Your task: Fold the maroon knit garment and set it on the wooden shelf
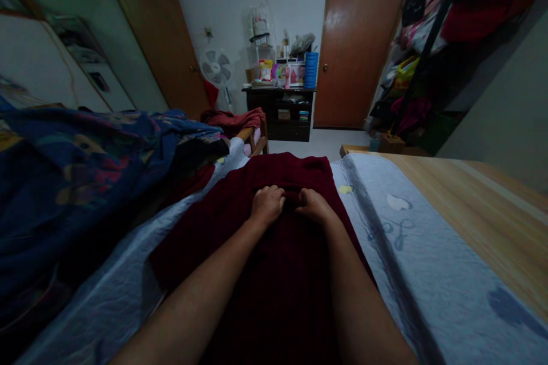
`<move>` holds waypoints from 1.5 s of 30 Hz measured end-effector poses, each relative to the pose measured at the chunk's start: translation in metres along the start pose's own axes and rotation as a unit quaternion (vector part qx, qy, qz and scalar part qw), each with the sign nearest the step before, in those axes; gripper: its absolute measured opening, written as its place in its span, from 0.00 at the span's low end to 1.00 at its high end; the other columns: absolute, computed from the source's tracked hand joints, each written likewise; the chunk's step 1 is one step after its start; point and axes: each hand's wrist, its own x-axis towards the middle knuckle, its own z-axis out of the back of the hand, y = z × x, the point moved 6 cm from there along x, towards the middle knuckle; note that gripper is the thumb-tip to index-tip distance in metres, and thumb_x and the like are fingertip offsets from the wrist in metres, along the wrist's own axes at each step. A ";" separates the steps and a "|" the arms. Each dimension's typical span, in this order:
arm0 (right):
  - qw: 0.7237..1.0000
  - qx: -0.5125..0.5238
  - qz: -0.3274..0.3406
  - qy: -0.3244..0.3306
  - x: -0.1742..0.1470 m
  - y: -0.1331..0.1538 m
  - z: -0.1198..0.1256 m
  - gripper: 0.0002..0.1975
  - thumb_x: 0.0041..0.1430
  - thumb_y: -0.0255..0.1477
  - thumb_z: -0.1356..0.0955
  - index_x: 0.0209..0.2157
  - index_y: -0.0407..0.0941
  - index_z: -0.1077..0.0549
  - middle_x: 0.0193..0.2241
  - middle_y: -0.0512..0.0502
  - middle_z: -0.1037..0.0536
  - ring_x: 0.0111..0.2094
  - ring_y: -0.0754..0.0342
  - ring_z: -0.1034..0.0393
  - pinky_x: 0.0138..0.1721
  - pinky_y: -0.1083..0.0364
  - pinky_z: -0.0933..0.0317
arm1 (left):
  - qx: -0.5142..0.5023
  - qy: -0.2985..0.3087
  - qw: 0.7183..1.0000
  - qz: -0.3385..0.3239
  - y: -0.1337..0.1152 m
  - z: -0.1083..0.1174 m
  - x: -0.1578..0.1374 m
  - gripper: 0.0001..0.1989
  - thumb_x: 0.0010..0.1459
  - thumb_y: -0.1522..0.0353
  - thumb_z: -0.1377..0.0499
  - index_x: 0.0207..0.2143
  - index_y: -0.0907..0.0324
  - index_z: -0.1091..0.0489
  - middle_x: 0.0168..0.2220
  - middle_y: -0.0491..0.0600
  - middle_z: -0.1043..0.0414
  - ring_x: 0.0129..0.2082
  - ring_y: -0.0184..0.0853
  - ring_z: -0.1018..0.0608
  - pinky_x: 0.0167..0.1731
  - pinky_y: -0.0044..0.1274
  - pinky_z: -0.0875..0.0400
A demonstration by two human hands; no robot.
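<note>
A dark red garment point(291, 268) lies spread out in front of me on a pale quilted bed cover point(398, 222). My left hand point(269, 205) is closed on a fold near the garment's far end, its fingers curled under. Just to the right, my right hand point(314, 206) pinches the same fold, thumb side facing the left hand. A small gap separates the two hands, and the cloth between them is slightly raised. The fingertips are partly hidden in the fabric, and my forearms cover some of its near part.
A blue patterned blanket point(98, 165) is heaped at the left. Bare wooden boards point(492, 188) run along the right. Beyond the bed stand a white fan point(217, 68), a dark cabinet point(278, 114) loaded with items, and a brown door point(363, 40). Clothes point(479, 17) hang at the upper right.
</note>
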 end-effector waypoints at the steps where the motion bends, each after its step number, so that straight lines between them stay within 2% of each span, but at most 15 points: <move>1: 0.999 -0.034 -0.004 -0.010 0.001 0.003 -0.002 0.13 0.42 0.24 0.28 0.30 0.45 0.33 0.30 0.50 0.30 0.31 0.56 0.37 0.30 0.58 0.48 | -0.001 0.002 1.000 0.002 0.000 0.001 0.001 0.08 0.62 0.66 0.47 0.40 0.55 0.28 0.40 0.48 0.27 0.41 0.36 0.28 0.41 0.27 0.37; 8: 0.989 -0.115 0.048 -0.079 0.000 0.030 -0.010 0.11 0.50 0.26 0.30 0.37 0.47 0.31 0.38 0.45 0.30 0.39 0.51 0.38 0.37 0.55 0.47 | -0.007 0.060 0.998 -0.033 -0.001 0.004 -0.011 0.11 0.62 0.65 0.48 0.41 0.54 0.27 0.42 0.49 0.27 0.43 0.38 0.28 0.46 0.30 0.37; 11: 0.989 -0.123 0.053 -0.069 -0.001 0.031 -0.014 0.09 0.51 0.22 0.33 0.36 0.48 0.30 0.38 0.45 0.30 0.38 0.51 0.38 0.38 0.54 0.47 | 0.001 0.103 0.992 -0.068 -0.001 0.014 -0.032 0.16 0.55 0.62 0.40 0.46 0.53 0.28 0.49 0.51 0.29 0.52 0.44 0.31 0.56 0.39 0.45; 15: 0.991 -0.096 0.053 -0.070 0.000 0.027 -0.014 0.10 0.52 0.21 0.35 0.35 0.48 0.29 0.38 0.45 0.30 0.38 0.51 0.38 0.39 0.54 0.46 | 0.008 0.204 0.975 -0.087 0.009 0.025 -0.076 0.41 0.37 0.53 0.31 0.55 0.50 0.35 0.66 0.55 0.49 0.65 0.57 0.50 0.60 0.51 0.62; 17: 0.993 -0.081 0.054 -0.070 0.001 0.024 -0.014 0.10 0.52 0.21 0.35 0.35 0.47 0.29 0.39 0.45 0.31 0.38 0.51 0.38 0.39 0.54 0.46 | 0.037 0.244 0.966 -0.078 0.019 0.029 -0.098 0.47 0.30 0.56 0.28 0.57 0.49 0.36 0.68 0.56 0.57 0.66 0.59 0.57 0.59 0.53 0.66; 19: 0.994 -0.067 0.054 -0.069 0.002 0.023 -0.014 0.09 0.52 0.21 0.36 0.34 0.47 0.29 0.39 0.45 0.31 0.39 0.51 0.38 0.40 0.55 0.46 | 0.064 0.248 0.965 -0.066 0.030 0.035 -0.113 0.47 0.32 0.64 0.29 0.58 0.48 0.38 0.69 0.56 0.59 0.67 0.58 0.58 0.59 0.53 0.65; 21: 0.995 -0.054 0.056 -0.067 0.002 0.021 -0.014 0.09 0.51 0.21 0.36 0.34 0.47 0.30 0.38 0.46 0.31 0.39 0.52 0.38 0.40 0.55 0.46 | 0.069 0.221 0.971 -0.058 0.038 0.043 -0.121 0.44 0.37 0.72 0.33 0.59 0.47 0.39 0.68 0.54 0.57 0.67 0.54 0.55 0.60 0.50 0.60; 23: 0.995 -0.038 0.060 -0.065 0.004 0.019 -0.015 0.10 0.50 0.20 0.37 0.33 0.47 0.31 0.36 0.47 0.31 0.38 0.52 0.38 0.41 0.56 0.45 | 0.050 0.194 0.978 -0.053 0.045 0.052 -0.122 0.40 0.41 0.76 0.38 0.59 0.48 0.40 0.66 0.53 0.48 0.65 0.49 0.45 0.60 0.44 0.50; 26: 0.996 -0.012 0.063 -0.061 0.007 0.015 -0.017 0.10 0.48 0.19 0.37 0.32 0.46 0.31 0.34 0.48 0.30 0.37 0.53 0.37 0.41 0.56 0.45 | -0.019 0.183 0.982 -0.041 0.056 0.062 -0.118 0.33 0.46 0.78 0.45 0.56 0.51 0.35 0.55 0.51 0.31 0.54 0.40 0.29 0.53 0.32 0.36; 28: 0.996 0.002 0.063 -0.058 0.009 0.012 -0.018 0.11 0.47 0.18 0.37 0.32 0.46 0.30 0.34 0.48 0.29 0.37 0.54 0.37 0.42 0.57 0.44 | -0.073 0.159 0.984 -0.021 0.066 0.072 -0.112 0.27 0.48 0.78 0.48 0.50 0.52 0.29 0.47 0.48 0.25 0.47 0.36 0.25 0.49 0.27 0.33; 32: 0.996 0.014 0.069 -0.046 0.011 0.010 -0.019 0.13 0.47 0.17 0.38 0.32 0.47 0.28 0.35 0.48 0.29 0.38 0.54 0.36 0.43 0.57 0.44 | -0.154 0.005 0.985 0.082 0.097 0.108 -0.095 0.20 0.52 0.74 0.52 0.43 0.54 0.27 0.42 0.47 0.23 0.43 0.37 0.23 0.46 0.28 0.32; 34: 0.997 0.011 0.072 -0.038 0.010 0.010 -0.020 0.13 0.48 0.18 0.38 0.31 0.47 0.26 0.35 0.48 0.29 0.39 0.54 0.36 0.44 0.57 0.44 | -0.183 -0.103 0.967 0.147 0.113 0.129 -0.089 0.19 0.52 0.73 0.52 0.42 0.55 0.27 0.39 0.47 0.23 0.41 0.37 0.23 0.44 0.28 0.31; 38: 0.997 0.012 0.065 -0.038 0.010 0.010 -0.019 0.12 0.49 0.18 0.38 0.28 0.46 0.26 0.34 0.47 0.29 0.37 0.54 0.36 0.43 0.57 0.44 | -0.281 -0.273 0.892 0.225 0.139 0.155 -0.082 0.18 0.48 0.71 0.50 0.40 0.57 0.27 0.36 0.46 0.24 0.36 0.35 0.24 0.37 0.23 0.29; 42: 0.997 0.018 0.073 -0.029 0.010 0.009 -0.016 0.12 0.48 0.17 0.38 0.24 0.45 0.28 0.30 0.47 0.31 0.34 0.55 0.37 0.39 0.58 0.44 | -0.361 -0.317 0.830 0.283 0.163 0.150 -0.075 0.16 0.46 0.68 0.46 0.39 0.59 0.27 0.32 0.46 0.25 0.29 0.33 0.25 0.29 0.21 0.30; 45: 0.995 0.042 0.087 -0.013 0.008 0.009 -0.014 0.11 0.46 0.15 0.38 0.23 0.44 0.29 0.29 0.48 0.33 0.32 0.57 0.37 0.36 0.59 0.44 | -0.362 -0.316 0.827 0.291 0.175 0.141 -0.068 0.15 0.46 0.68 0.45 0.37 0.60 0.28 0.33 0.47 0.25 0.30 0.32 0.25 0.29 0.21 0.30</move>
